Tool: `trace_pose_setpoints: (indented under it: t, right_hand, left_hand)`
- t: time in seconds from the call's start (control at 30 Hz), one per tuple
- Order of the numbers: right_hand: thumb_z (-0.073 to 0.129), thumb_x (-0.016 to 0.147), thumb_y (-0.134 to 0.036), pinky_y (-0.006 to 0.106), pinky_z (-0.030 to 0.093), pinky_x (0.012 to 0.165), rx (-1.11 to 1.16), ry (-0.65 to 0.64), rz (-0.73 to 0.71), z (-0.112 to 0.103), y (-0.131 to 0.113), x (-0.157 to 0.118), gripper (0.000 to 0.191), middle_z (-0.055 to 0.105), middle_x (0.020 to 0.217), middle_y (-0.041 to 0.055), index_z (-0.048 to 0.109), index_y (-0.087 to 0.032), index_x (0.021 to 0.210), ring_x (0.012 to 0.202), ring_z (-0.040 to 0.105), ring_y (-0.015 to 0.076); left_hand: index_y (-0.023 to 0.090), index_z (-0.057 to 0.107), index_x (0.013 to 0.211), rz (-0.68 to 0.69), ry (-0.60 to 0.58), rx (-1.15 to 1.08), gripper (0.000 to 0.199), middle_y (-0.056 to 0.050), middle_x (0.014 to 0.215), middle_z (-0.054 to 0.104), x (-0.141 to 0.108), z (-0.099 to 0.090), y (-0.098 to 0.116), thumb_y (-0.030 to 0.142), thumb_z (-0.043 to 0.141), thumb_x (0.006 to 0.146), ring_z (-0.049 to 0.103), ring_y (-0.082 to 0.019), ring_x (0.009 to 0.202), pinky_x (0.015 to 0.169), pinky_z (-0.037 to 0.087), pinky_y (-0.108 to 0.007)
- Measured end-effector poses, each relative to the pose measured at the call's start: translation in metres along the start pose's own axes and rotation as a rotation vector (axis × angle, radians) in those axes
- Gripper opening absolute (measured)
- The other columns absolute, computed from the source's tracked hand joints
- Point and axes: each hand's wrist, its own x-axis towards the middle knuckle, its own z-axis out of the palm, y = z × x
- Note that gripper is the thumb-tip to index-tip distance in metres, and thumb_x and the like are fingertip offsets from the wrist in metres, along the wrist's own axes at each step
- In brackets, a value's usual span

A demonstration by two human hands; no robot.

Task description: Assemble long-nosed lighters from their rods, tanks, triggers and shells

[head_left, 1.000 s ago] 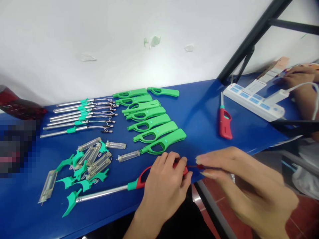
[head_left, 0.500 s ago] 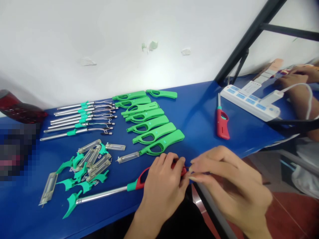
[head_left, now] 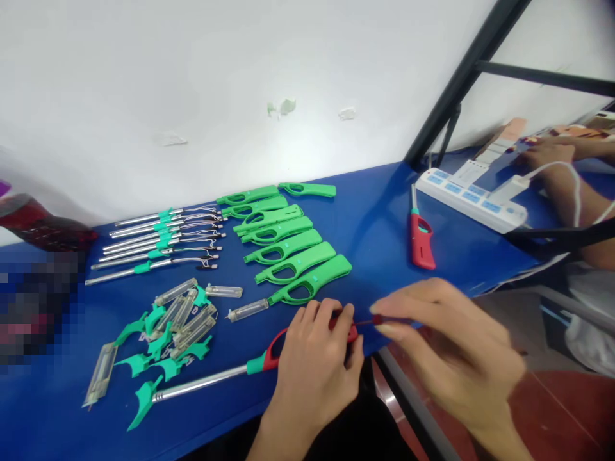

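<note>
My left hand [head_left: 319, 358] is wrapped over the handle of a red lighter [head_left: 271, 356], whose metal tube points left on the blue table [head_left: 202, 435]. Just right of the handle's end, my right hand [head_left: 442, 346] pinches a small dark red piece [head_left: 378, 319] with a thin shaft towards the handle. Behind my left hand lies a row of several green lighter shells [head_left: 307, 280]. One clear fuel tank [head_left: 248, 310] touches the tip of the nearest shell. A green curved piece [head_left: 144, 402] lies at the tube's tip.
Several metal tubes with wires [head_left: 154, 264] lie at the left, above a pile of clear tanks [head_left: 192, 333] and green pieces. Another red lighter [head_left: 421, 243] and a white power strip [head_left: 473, 200] are at the right. Beyond a black frame [head_left: 461, 83] another person's hands [head_left: 550, 153] show.
My right hand has drawn slightly away from the red handle, and the small dark red piece now shows between its fingertips. The camera view has shifted a little.
</note>
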Motion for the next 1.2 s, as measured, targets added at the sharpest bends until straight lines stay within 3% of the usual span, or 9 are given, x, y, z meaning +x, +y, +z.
trace_pose_setpoints:
  t: [0.1,0.17,0.4,0.5,0.67,0.8,1.03,1.2]
  right_hand:
    - [0.078,0.088,-0.007,0.04,0.057,0.072,-0.147,0.178,0.043,-0.012,0.006,0.0,0.029,0.077,0.091,0.0002,0.077,-0.03,0.107,0.079,0.069,0.0213]
    - [0.081,0.087,-0.009,0.042,0.057,0.075,-0.213,0.232,0.07,-0.015,0.016,-0.001,0.028,0.077,0.091,-0.0002,0.077,-0.032,0.104,0.082,0.07,0.023]
    - [0.069,0.099,-0.015,0.035,0.06,0.078,-0.321,0.088,0.064,0.011,0.059,-0.01,0.014,0.08,0.103,0.0035,0.077,-0.024,0.104,0.088,0.075,0.0192]
    - [0.065,0.102,-0.02,0.032,0.059,0.081,-0.393,-0.024,0.132,0.021,0.065,-0.014,0.011,0.079,0.102,0.0031,0.076,-0.023,0.105,0.088,0.075,0.0179]
    - [0.061,0.105,-0.03,0.032,0.055,0.07,-0.533,-0.134,0.27,0.027,0.067,-0.019,0.015,0.079,0.103,0.0018,0.075,-0.025,0.104,0.085,0.076,0.02]
    - [0.061,0.105,-0.034,0.034,0.054,0.073,-0.556,-0.142,0.275,0.028,0.07,-0.02,0.017,0.079,0.104,0.003,0.075,-0.026,0.105,0.092,0.074,0.0232]
    - [0.062,0.105,-0.032,0.032,0.055,0.078,-0.432,-0.015,0.249,0.025,0.068,-0.019,0.015,0.077,0.103,0.0031,0.075,-0.023,0.106,0.084,0.073,0.0187]
    - [0.064,0.104,-0.025,0.033,0.057,0.083,-0.395,0.027,0.181,0.02,0.064,-0.015,0.011,0.079,0.098,0.003,0.074,-0.022,0.106,0.084,0.074,0.0191]
  left_hand:
    - [0.016,0.066,0.129,0.006,0.017,0.004,0.032,-0.008,0.11,0.067,0.0,0.001,-0.001,0.02,0.061,0.097,0.062,-0.028,0.096,0.083,0.058,-0.047]
    - [0.015,0.065,0.131,0.014,0.037,0.011,0.034,-0.009,0.109,0.068,-0.001,0.002,-0.001,0.02,0.062,0.097,0.063,-0.028,0.097,0.084,0.059,-0.047]
    - [0.014,0.061,0.138,0.001,0.085,0.007,0.043,-0.008,0.104,0.071,-0.003,0.001,-0.001,0.02,0.068,0.095,0.066,-0.028,0.093,0.085,0.061,-0.048]
    - [0.017,0.066,0.126,-0.013,0.1,-0.019,0.031,-0.006,0.102,0.072,-0.004,0.003,-0.002,0.02,0.069,0.095,0.067,-0.027,0.092,0.084,0.062,-0.049]
    - [0.017,0.068,0.122,0.004,0.136,-0.052,0.027,-0.006,0.099,0.073,-0.004,0.006,-0.004,0.02,0.07,0.095,0.069,-0.027,0.09,0.084,0.062,-0.049]
    - [0.016,0.068,0.125,0.025,0.114,-0.021,0.028,-0.006,0.1,0.073,-0.006,0.005,-0.004,0.022,0.069,0.097,0.068,-0.027,0.09,0.082,0.062,-0.048]
    - [0.018,0.063,0.137,0.017,-0.052,0.095,0.035,-0.008,0.116,0.07,-0.011,-0.006,0.002,0.021,0.059,0.103,0.064,-0.029,0.101,0.086,0.059,-0.051]
    - [0.024,0.058,0.146,-0.02,-0.118,0.114,0.05,-0.012,0.12,0.063,-0.014,-0.017,0.005,0.016,0.055,0.097,0.06,-0.031,0.102,0.084,0.056,-0.054]
